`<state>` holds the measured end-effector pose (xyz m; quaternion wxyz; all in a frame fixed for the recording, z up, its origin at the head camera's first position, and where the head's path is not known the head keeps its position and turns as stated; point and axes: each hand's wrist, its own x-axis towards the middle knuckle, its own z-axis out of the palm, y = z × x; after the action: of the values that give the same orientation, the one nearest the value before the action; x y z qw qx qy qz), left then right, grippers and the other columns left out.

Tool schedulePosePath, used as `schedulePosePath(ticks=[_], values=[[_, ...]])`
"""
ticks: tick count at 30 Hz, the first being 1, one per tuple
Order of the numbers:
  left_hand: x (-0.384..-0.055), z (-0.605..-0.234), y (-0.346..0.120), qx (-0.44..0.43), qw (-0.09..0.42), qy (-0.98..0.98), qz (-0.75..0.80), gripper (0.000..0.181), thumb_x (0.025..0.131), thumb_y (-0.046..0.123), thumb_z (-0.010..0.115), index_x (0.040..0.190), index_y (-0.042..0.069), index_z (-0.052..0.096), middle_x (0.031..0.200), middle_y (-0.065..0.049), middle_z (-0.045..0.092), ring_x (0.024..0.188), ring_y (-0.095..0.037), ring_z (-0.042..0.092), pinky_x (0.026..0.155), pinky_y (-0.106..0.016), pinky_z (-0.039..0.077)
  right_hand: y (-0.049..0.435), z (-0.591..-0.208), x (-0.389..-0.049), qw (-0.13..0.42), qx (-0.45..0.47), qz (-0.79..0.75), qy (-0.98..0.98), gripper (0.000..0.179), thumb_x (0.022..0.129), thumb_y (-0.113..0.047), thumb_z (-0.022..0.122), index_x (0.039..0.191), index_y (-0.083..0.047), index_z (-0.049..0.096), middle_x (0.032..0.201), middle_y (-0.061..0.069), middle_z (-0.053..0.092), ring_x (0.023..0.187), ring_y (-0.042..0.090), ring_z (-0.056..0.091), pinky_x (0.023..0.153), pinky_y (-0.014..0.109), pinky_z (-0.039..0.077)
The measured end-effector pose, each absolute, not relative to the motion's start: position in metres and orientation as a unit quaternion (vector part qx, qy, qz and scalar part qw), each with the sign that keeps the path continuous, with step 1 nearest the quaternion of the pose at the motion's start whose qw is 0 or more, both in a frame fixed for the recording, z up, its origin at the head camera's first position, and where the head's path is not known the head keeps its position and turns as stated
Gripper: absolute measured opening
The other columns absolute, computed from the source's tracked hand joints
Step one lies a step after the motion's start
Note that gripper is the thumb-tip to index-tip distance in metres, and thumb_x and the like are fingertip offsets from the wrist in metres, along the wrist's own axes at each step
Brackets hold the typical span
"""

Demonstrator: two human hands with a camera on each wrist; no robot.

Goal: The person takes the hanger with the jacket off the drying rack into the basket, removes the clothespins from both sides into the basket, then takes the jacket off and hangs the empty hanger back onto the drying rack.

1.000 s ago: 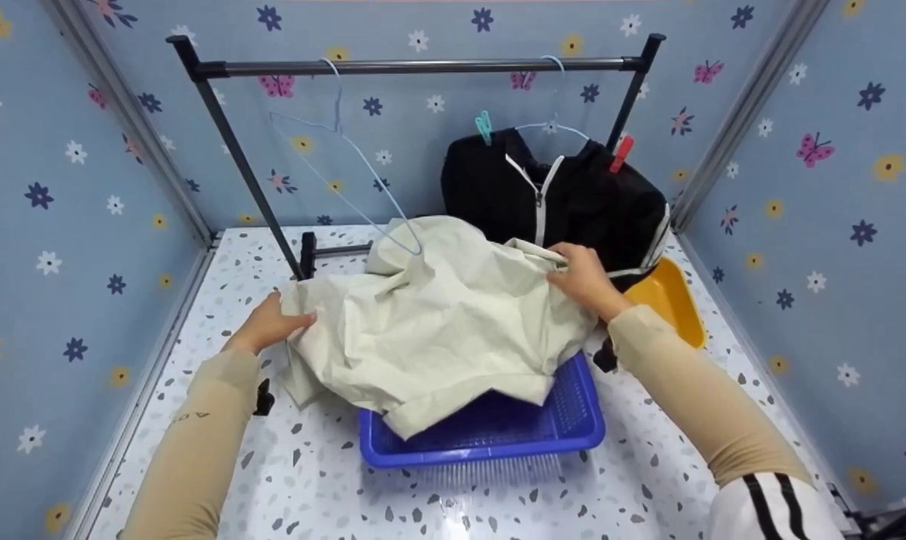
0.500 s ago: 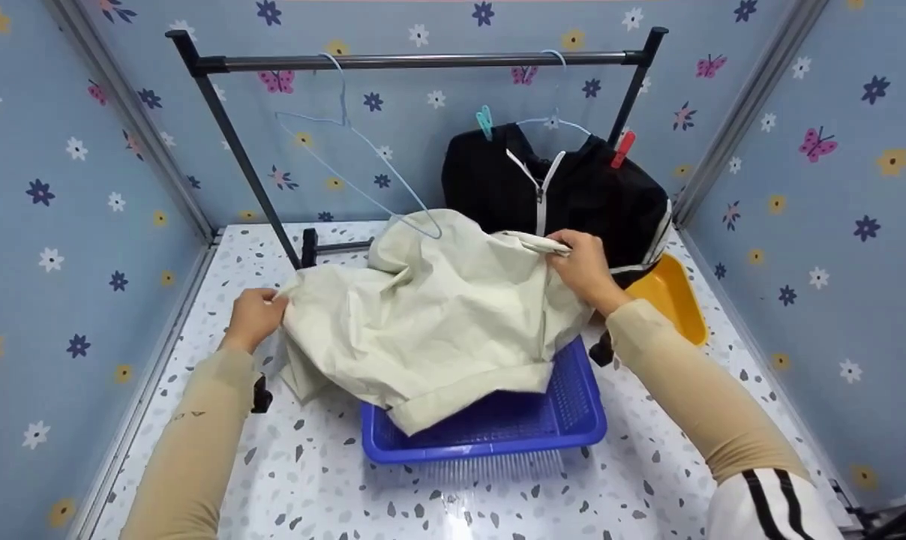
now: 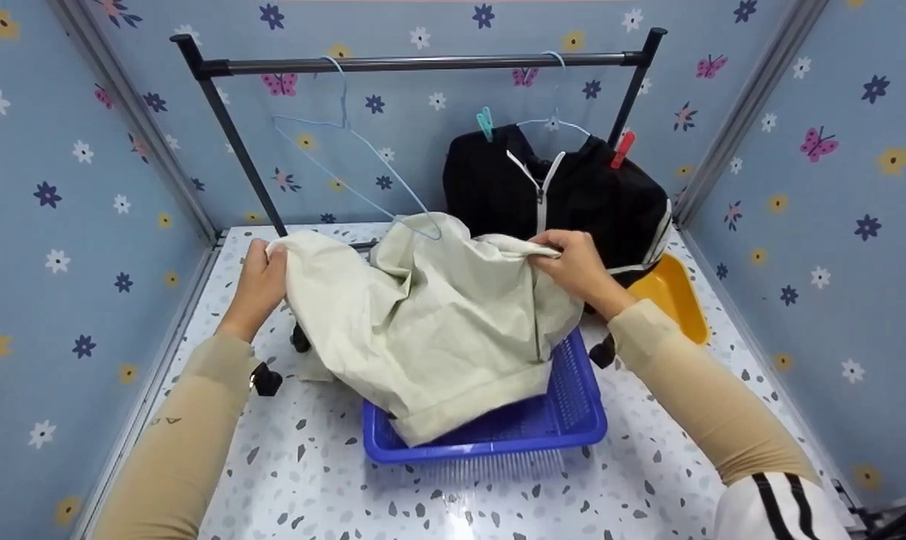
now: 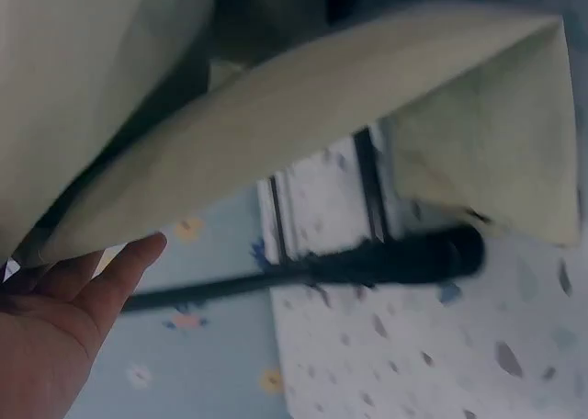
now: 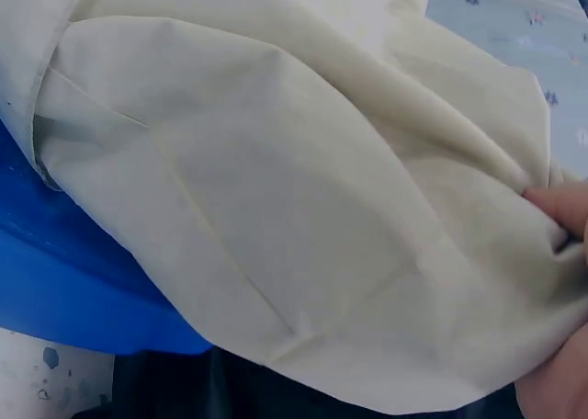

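Note:
A pale cream garment [image 3: 453, 330] is stretched between my two hands, its lower part draping over a blue plastic basket [image 3: 490, 451]. My left hand [image 3: 256, 289] pinches its upper left corner, raised above the table. On the other side my right hand [image 3: 577, 268] grips a bunched fold at the upper right. In the right wrist view the cloth [image 5: 276, 189] hangs in folds from the fingers. A light blue wire hanger [image 3: 393, 172] hangs from the rack, its lower right corner overlapping the garment's top. The garment's far side is hidden.
A dark clothes rack [image 3: 423, 64] stands behind. From it hangs a black zip jacket [image 3: 490, 180] with a teal clothespin [image 3: 485, 124] and a red clothespin [image 3: 622, 150]. A yellow tray [image 3: 674, 300] lies at the right. Flowered walls enclose the speckled table [image 3: 318, 480].
My left hand has first shifted outward, then risen, lifting the garment's left corner. My right hand has moved slightly left with its fold. The empty hanger has swung a little.

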<state>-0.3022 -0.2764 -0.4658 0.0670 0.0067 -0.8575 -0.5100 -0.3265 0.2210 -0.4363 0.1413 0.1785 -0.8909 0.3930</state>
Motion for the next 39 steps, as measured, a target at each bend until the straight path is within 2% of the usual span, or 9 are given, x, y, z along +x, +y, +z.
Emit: schedulePosePath(ticks=[5,9,13,17,24,30,33,36,39], values=[[-0.290,-0.447,-0.243,-0.034,0.076,-0.842,-0.533,0.026,0.122,0.036,0.032,0.117,0.013,0.043,0.109,-0.005,0.047,0.097,-0.019,0.052,0.089,-0.032,0.045,0.215,-0.444,-0.313,0.104,0.298,0.389,-0.866,0.008,0.091,0.004,0.085,0.098,0.006,0.080,0.127,0.030,0.080,0.118,0.044,0.077,0.103,0.038,0.063],[-0.279,-0.440,-0.212,-0.084,0.050,-0.839,-0.535,0.022,0.122,0.033,0.037,0.114,0.013,0.042,0.106,-0.005,0.045,0.095,-0.022,0.049,0.084,-0.034,0.048,0.207,-0.453,-0.303,0.042,0.383,0.362,-0.849,0.012,0.096,0.003,0.079,0.100,0.006,0.068,0.146,0.037,0.070,0.139,0.055,0.067,0.120,0.066,0.054],[-0.267,-0.442,-0.183,-0.134,0.019,-0.839,-0.527,0.019,0.122,0.027,0.039,0.113,0.011,0.044,0.097,-0.002,0.046,0.084,-0.018,0.046,0.070,-0.028,0.046,0.200,-0.462,-0.291,-0.036,0.434,0.320,-0.841,0.015,0.104,-0.003,0.072,0.105,0.003,0.058,0.149,0.033,0.070,0.121,0.045,0.074,0.110,0.058,0.061],[-0.259,-0.448,-0.159,-0.188,0.006,-0.838,-0.512,0.018,0.121,0.017,0.043,0.124,0.002,0.052,0.101,-0.007,0.054,0.085,-0.016,0.049,0.073,-0.025,0.046,0.196,-0.470,-0.283,-0.089,0.469,0.276,-0.834,0.014,0.108,-0.006,0.067,0.106,0.001,0.055,0.157,0.032,0.065,0.113,0.037,0.073,0.099,0.054,0.061],[-0.245,-0.463,-0.132,-0.272,-0.045,-0.863,-0.423,0.024,0.121,0.020,0.046,0.131,0.002,0.058,0.099,-0.007,0.061,0.084,-0.014,0.051,0.079,-0.030,0.051,0.188,-0.481,-0.278,-0.145,0.493,0.191,-0.836,0.030,0.109,-0.013,0.067,0.131,0.006,0.062,0.140,0.029,0.071,0.133,0.047,0.069,0.119,0.061,0.054],[-0.238,-0.483,-0.119,-0.348,-0.061,-0.885,-0.304,0.012,0.118,0.018,0.054,0.115,0.008,0.061,0.095,-0.002,0.062,0.088,-0.015,0.060,0.086,-0.040,0.057,0.184,-0.483,-0.275,-0.217,0.471,0.129,-0.845,0.043,0.101,-0.029,0.074,0.134,-0.002,0.070,0.173,0.033,0.047,0.164,0.064,0.035,0.137,0.072,0.031],[-0.236,-0.490,-0.115,-0.385,-0.054,-0.885,-0.257,0.012,0.115,0.015,0.058,0.105,0.010,0.058,0.096,-0.006,0.065,0.091,-0.023,0.065,0.088,-0.048,0.059,0.183,-0.483,-0.276,-0.246,0.461,0.088,-0.848,0.055,0.101,-0.036,0.074,0.147,-0.006,0.070,0.178,0.030,0.039,0.169,0.061,0.028,0.140,0.072,0.025],[-0.235,-0.495,-0.112,-0.412,-0.062,-0.883,-0.216,0.013,0.115,0.018,0.058,0.107,0.008,0.061,0.118,-0.016,0.074,0.113,-0.038,0.072,0.105,-0.063,0.057,0.183,-0.485,-0.280,-0.272,0.446,0.061,-0.850,0.060,0.104,-0.041,0.072,0.156,-0.012,0.067,0.182,0.026,0.035,0.173,0.055,0.023,0.142,0.069,0.022],[-0.240,-0.506,-0.111,-0.422,-0.079,-0.883,-0.190,0.029,0.120,0.030,0.048,0.119,0.009,0.068,0.149,-0.020,0.070,0.141,-0.049,0.064,0.115,-0.078,0.049,0.184,-0.484,-0.285,-0.298,0.431,0.067,-0.849,0.059,0.107,-0.040,0.067,0.158,-0.011,0.065,0.184,0.024,0.031,0.175,0.052,0.019,0.143,0.067,0.019]])
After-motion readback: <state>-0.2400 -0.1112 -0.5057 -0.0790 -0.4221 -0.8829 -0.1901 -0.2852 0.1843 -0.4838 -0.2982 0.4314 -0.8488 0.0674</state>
